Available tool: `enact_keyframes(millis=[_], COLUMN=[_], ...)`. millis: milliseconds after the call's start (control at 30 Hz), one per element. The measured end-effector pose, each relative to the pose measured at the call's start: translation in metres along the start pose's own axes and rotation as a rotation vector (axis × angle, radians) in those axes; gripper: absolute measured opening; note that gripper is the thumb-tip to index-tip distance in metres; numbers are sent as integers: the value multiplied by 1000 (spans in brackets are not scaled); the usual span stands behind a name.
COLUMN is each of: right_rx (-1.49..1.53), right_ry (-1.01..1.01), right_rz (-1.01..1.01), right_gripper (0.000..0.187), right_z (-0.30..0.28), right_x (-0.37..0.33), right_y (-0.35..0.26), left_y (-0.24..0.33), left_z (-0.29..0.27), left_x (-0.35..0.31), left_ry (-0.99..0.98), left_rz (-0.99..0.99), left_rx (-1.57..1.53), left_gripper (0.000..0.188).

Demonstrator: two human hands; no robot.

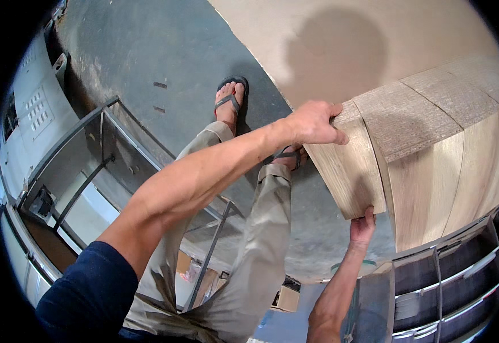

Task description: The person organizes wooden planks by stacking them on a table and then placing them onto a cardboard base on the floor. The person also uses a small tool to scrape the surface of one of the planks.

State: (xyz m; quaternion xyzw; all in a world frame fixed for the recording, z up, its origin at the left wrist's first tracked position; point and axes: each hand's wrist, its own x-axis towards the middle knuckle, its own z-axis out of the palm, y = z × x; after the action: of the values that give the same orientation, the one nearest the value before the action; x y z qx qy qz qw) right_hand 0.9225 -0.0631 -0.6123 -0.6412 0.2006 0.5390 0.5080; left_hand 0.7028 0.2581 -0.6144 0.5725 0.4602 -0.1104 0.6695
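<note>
Between metal frame (pixel 134 141) and boards (pixel 429 183), wood-grain panel (pixel 347 171) in left hand (pixel 317 123) and right hand (pixel 363 226)

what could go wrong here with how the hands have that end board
If the grip slips, the wood-grain board, held at opposite ends by the left hand and right hand, might drop toward the nearer foot, whose open flip-flop leaves the skin bare.

Fingertips could get pinched if the board shifts against the neighbouring boards, since it sits so close beside them.
</note>
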Motion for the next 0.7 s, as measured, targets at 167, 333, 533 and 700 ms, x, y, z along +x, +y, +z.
enact_keyframes(millis=[167,333,533,700], right_rx=[-22,-41,-74,-187], right_ry=[-51,-6,45,103], right_rz=[-13,-33,-72,-156], right_gripper=[54,54,54,54], right_z=[1,2,14,25], right_x=[5,8,5,15], right_y=[-7,-3,-4,-24], left_y=[6,8,6,-7], left_z=[-1,3,7,14], left_x=[2,3,5,14], left_ry=[28,48,66,262], left_rz=[-38,-31,-43,404], left_rx=[41,42,33,-128], left_gripper=[45,44,45,53])
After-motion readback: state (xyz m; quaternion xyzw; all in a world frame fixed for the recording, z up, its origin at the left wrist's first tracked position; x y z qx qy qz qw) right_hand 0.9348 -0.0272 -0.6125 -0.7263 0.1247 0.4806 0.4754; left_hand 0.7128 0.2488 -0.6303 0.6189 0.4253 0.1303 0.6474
